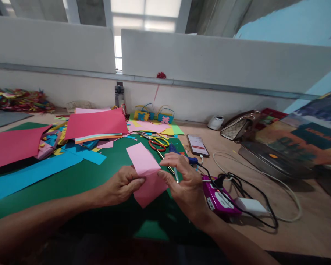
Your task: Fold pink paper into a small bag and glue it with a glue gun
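The wooden table (314, 228) runs along a pale wall, and a green mat (85, 178) covers much of its left and middle. On the mat's far side lies a stack of coloured paper topped by a red sheet (96, 123), with a long blue strip (38, 175) nearer on the left. The person's left hand (125, 186) is closed, thumb against fingers, on the left edge of a folded pink paper (145, 160), which is held up over the mat, between both hands. The right hand (186, 180) is loosely open, its fingers bent and apart from the thumb, whose tip is at the paper's right edge; whether it presses there, I cannot tell. Right of that hand sits a purple power strip (219, 198) with a plug in it, and beyond is a phone (198, 144) with its screen lit. Red-handled scissors (156, 149) lie just past the pink paper.
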Demonstrator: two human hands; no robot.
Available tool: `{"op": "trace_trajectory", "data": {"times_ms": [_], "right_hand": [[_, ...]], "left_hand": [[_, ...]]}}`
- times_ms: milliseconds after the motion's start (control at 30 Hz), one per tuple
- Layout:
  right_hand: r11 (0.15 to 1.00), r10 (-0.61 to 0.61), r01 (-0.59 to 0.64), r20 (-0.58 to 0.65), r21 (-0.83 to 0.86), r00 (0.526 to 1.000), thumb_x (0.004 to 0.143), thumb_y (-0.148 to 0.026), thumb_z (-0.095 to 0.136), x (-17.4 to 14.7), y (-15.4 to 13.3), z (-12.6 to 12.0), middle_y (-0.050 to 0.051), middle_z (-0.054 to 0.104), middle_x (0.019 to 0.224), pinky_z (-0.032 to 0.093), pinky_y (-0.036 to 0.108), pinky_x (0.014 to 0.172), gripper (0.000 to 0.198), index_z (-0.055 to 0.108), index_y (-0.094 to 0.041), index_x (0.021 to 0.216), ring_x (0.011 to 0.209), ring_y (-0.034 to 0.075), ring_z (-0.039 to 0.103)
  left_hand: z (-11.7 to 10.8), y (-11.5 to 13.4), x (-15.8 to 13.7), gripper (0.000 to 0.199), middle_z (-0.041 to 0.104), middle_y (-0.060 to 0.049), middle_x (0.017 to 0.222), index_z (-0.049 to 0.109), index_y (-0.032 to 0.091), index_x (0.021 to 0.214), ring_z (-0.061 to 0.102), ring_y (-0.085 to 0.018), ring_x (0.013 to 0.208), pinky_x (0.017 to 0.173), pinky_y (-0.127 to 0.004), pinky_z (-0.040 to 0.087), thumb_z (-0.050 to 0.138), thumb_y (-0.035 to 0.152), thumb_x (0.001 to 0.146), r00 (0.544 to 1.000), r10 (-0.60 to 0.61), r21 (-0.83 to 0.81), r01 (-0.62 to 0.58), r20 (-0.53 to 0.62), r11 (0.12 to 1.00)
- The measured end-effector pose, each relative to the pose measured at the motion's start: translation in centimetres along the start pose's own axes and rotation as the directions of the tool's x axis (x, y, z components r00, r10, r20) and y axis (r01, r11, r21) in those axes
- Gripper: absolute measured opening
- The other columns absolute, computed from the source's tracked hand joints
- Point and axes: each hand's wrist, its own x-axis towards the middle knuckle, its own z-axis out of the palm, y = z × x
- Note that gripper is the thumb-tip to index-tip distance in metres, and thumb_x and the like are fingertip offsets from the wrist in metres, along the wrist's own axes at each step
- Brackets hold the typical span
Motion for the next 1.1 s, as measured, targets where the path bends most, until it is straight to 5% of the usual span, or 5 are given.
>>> {"op": "trace_trajectory", "data": {"times_ms": [100,233,400,767,1100], "right_hand": [[0.999,-0.023,0.023,0.007,-0.031,1.0,0.078,-0.019,0.061,0.1,0.1,0.1,0.002,0.065,0.084,0.036,0.043,0.088,0.005,0.057,-0.022,0.081,0.088,0.02,0.059],[0.998,-0.037,0.037,0.012,-0.041,0.999,0.078,-0.018,0.061,0.2,0.3,0.5,0.001,0.066,0.082,0.033,0.044,0.09,0.006,0.057,-0.022,0.08,0.09,0.02,0.06],[0.99,-0.047,0.055,0.06,-0.13,0.997,0.08,-0.02,0.059,0.1,1.4,1.1,0.002,0.066,0.083,0.028,0.046,0.092,0.004,0.057,-0.022,0.078,0.09,0.021,0.059],[0.975,0.13,-0.056,0.346,-0.215,0.929,0.078,-0.016,0.06,-1.4,3.3,1.6,0.002,0.069,0.075,0.031,0.041,0.087,0.006,0.061,-0.018,0.073,0.072,0.017,0.061],[0.967,0.097,0.005,0.385,-0.257,0.918,0.078,-0.019,0.062,-3.1,3.2,1.2,0.003,0.07,0.075,0.04,0.034,0.077,0.003,0.063,-0.016,0.076,0.069,0.017,0.062]], "left_hand": [[-0.6,0.1,0.3,0.023,0.054,0.001,0.066,0.057,0.015,0.077,0.046,-0.009,0.061,0.061,-0.022,0.039,0.036,0.017,0.087,0.973,0.232,0.33,-0.215,-0.011,0.919],[-1.4,-0.1,0.2,0.031,0.066,-0.009,0.089,0.057,0.014,0.107,0.057,-0.017,0.084,0.075,-0.032,0.045,0.038,0.009,0.082,0.885,0.463,0.731,-0.351,0.053,0.585],[-1.8,-0.6,0.0,0.027,0.062,-0.005,0.068,0.062,0.017,0.084,0.055,-0.019,0.077,0.078,-0.036,0.042,0.038,0.005,0.082,0.887,0.417,0.921,-0.314,0.197,0.233],[1.1,-3.1,0.1,0.017,0.062,-0.01,0.089,0.061,0.012,0.083,0.05,-0.022,0.085,0.064,-0.033,0.034,0.044,0.009,0.084,0.896,-0.121,0.869,-0.37,0.427,0.328],[1.3,-3.0,-0.1,0.015,0.06,-0.009,0.08,0.061,0.012,0.079,0.051,-0.02,0.075,0.057,-0.03,0.033,0.047,0.01,0.084,0.887,-0.146,0.853,-0.359,0.439,0.38]]}}
